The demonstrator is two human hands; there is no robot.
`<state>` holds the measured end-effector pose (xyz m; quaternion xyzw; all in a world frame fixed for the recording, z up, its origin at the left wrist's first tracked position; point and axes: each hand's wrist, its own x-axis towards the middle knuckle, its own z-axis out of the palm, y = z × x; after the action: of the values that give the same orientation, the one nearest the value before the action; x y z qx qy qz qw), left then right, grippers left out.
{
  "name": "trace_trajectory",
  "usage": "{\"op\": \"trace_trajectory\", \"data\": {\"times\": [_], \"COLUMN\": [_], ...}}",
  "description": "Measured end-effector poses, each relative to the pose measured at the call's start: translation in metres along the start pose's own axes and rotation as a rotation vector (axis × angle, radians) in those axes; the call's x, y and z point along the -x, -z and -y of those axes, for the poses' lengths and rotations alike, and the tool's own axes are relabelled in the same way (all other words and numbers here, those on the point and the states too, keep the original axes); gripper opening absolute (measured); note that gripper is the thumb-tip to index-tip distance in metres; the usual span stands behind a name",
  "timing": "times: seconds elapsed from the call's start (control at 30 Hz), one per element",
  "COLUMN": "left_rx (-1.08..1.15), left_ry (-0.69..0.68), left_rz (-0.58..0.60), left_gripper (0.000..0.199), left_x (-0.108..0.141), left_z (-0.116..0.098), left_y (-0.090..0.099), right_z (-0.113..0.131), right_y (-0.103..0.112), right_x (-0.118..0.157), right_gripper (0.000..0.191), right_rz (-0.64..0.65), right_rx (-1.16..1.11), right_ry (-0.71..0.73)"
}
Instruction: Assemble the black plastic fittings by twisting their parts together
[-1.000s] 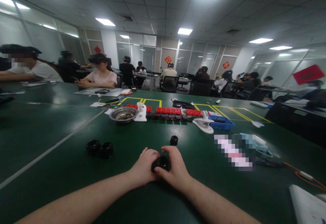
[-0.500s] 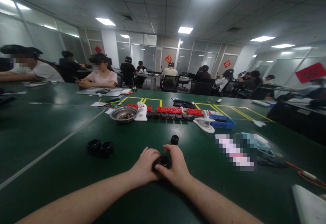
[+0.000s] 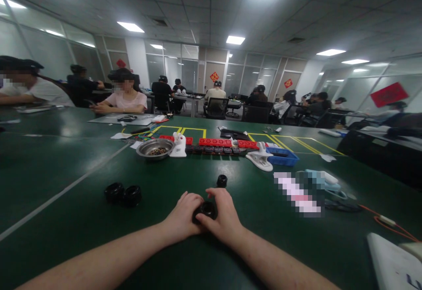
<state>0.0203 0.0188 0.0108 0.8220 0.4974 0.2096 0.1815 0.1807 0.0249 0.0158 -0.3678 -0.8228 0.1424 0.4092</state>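
Observation:
A glossy black ring-shaped part (image 3: 208, 210) with a round hole on top is gripped between my two hands, low over the front of the table. My left hand (image 3: 185, 213) curls around its left side, with the fingertips partly hidden behind it. My right hand (image 3: 226, 213) wraps the right side, thumb across the near edge and forefinger bent over the far side. A smaller black cap-like piece (image 3: 222, 180) stands on the table just beyond my right hand. Off to the left, two more black round parts (image 3: 122, 194) sit side by side, touching.
On the green table (image 3: 99, 241), a metal bowl (image 3: 140, 153) of small pieces stands beside a white clip stand (image 3: 178, 146). Behind are red blocks (image 3: 216, 142), another white clip (image 3: 260, 160) and a blue tray (image 3: 286, 160). An orange cable (image 3: 395, 228) lies right. Several people sit farther back.
The whole scene has shifted slightly left as my head view turned a little right. Both hands keep the same hold on the black ring-shaped part.

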Motion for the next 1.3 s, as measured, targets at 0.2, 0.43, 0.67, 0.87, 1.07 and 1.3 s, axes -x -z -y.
{"op": "trace_trajectory", "data": {"times": [0.2,0.43,0.67,0.87,1.07,1.3], "left_rx": [0.016,-0.005,0.008,-0.019,0.003,0.016], "left_ry": [0.009,-0.035,-0.040,-0.040,-0.071,-0.049], "left_rz": [-0.003,-0.017,-0.026,-0.025,-0.036,-0.035], "left_gripper": [0.049,0.039,0.053,0.037,0.044,0.036], "left_x": [-0.0002,0.0001,-0.0007,0.0000,-0.0004,0.0002], "left_z": [0.0005,0.0023,0.0038,0.0018,0.0012,-0.0014], "left_y": [-0.0014,-0.0022,-0.0037,-0.0020,-0.0014,0.0007], "right_z": [0.0021,-0.0022,-0.0020,-0.0022,0.0003,0.0007], "right_y": [0.0007,-0.0009,-0.0013,-0.0011,-0.0016,-0.0016], "right_x": [0.0005,-0.0003,0.0011,0.0012,-0.0009,0.0018], "right_gripper": [0.045,0.046,0.045,0.047,0.035,0.047], "right_rz": [0.058,-0.023,0.034,-0.007,0.058,-0.018], "right_rx": [-0.089,0.007,-0.046,-0.024,0.020,-0.016], "right_ry": [0.124,0.032,0.106,0.065,0.025,0.081]}}
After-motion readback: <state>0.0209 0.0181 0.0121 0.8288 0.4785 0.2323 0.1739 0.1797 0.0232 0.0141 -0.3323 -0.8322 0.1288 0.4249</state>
